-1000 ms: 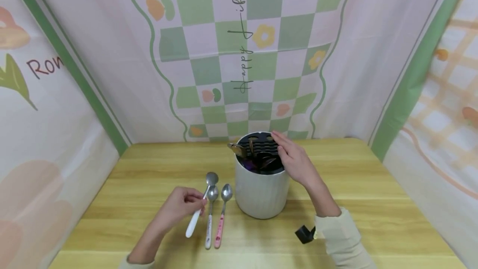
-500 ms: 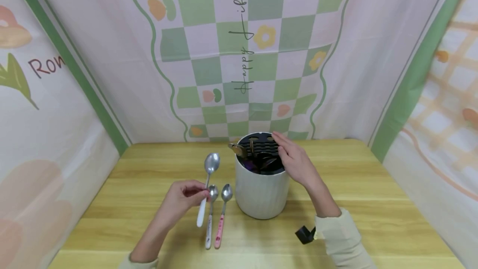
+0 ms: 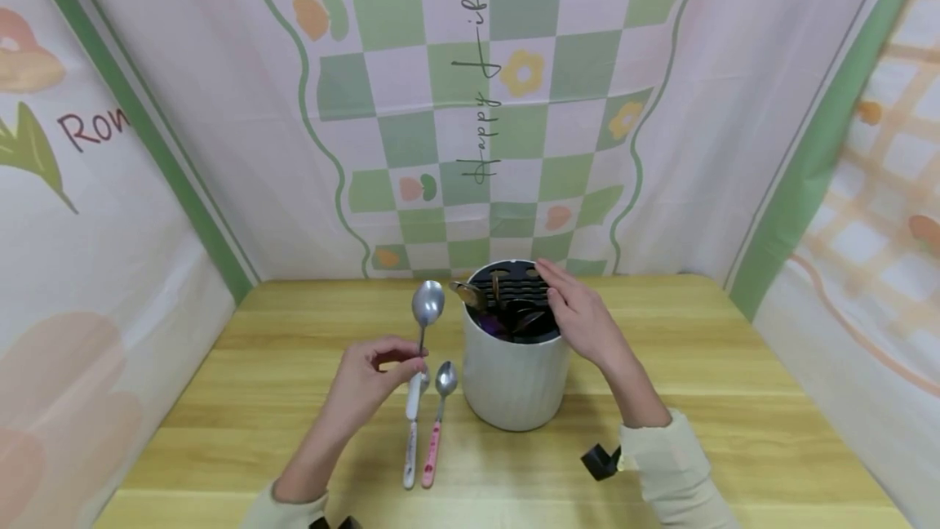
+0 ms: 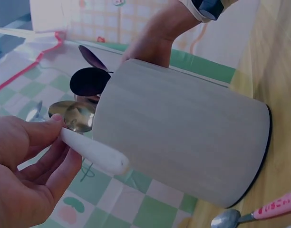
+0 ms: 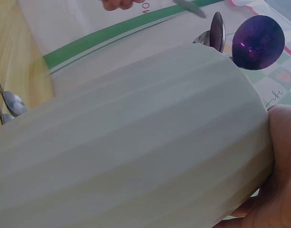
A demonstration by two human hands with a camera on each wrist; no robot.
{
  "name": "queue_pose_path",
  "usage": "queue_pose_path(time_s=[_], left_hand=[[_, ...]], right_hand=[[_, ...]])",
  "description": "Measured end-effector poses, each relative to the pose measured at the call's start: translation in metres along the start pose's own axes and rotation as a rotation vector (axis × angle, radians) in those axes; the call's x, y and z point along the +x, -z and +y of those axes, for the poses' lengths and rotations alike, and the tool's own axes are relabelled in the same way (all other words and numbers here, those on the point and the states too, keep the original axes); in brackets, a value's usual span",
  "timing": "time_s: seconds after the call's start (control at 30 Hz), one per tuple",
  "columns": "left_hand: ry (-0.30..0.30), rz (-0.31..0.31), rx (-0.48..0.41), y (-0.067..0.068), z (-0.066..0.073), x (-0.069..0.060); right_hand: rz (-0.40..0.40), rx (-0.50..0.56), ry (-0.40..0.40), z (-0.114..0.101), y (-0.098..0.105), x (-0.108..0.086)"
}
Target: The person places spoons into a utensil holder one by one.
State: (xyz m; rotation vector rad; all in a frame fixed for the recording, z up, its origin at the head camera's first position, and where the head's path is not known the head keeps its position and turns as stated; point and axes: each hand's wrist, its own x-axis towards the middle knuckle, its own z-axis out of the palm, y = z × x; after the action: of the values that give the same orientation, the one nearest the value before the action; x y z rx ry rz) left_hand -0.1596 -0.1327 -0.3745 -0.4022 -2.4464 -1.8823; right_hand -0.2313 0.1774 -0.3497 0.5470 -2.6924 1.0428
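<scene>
My left hand [image 3: 373, 382] pinches a white-handled spoon [image 3: 428, 302] between thumb and fingers, bowl upward, raised left of a ribbed white utensil holder [image 3: 516, 386]. In the left wrist view its white handle [image 4: 95, 151] points toward the holder's side. My right hand [image 3: 583, 318] rests against the holder's right rim, fingers extended along it. A black slotted insert [image 3: 514, 272] tops the holder, and several utensils stand in it, including a dark purple spoon [image 5: 258, 42]. On the table lie a pink-handled spoon [image 3: 432, 451] and a second white-handled spoon [image 3: 410, 457], partly hidden behind the held one.
The wooden table [image 3: 734, 398] meets a checkered cloth [image 3: 525, 125] at its back edge, with patterned cloths on both sides. A black strap piece [image 3: 600, 461] hangs by the right sleeve.
My left hand has lifted the white-handled spoon and carried it right and away from me, turning it more upright. My right hand and the holder have stayed put.
</scene>
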Motion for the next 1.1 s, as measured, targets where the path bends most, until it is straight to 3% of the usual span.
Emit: queue_pose_path(time_s=[0.17,0.33,0.67,0.77,1.1], left_hand=[[-0.037,0.069,0.022,-0.009,0.010,0.005],[-0.127,0.114,0.009,-0.018,0.020,0.012],[-0.440,0.213,0.009,-0.033,0.042,0.026],[-0.507,0.243,0.023,-0.036,0.047,0.028],[-0.617,0.265,0.009,-0.039,0.061,0.036]], right_hand=[[-0.002,-0.002,0.003,0.000,0.000,0.000],[-0.005,0.000,0.001,0.000,0.001,0.000],[0.006,0.003,0.016,0.000,0.000,0.000],[0.005,0.006,0.014,-0.001,0.000,0.000],[0.000,0.011,0.005,0.000,0.000,0.000]])
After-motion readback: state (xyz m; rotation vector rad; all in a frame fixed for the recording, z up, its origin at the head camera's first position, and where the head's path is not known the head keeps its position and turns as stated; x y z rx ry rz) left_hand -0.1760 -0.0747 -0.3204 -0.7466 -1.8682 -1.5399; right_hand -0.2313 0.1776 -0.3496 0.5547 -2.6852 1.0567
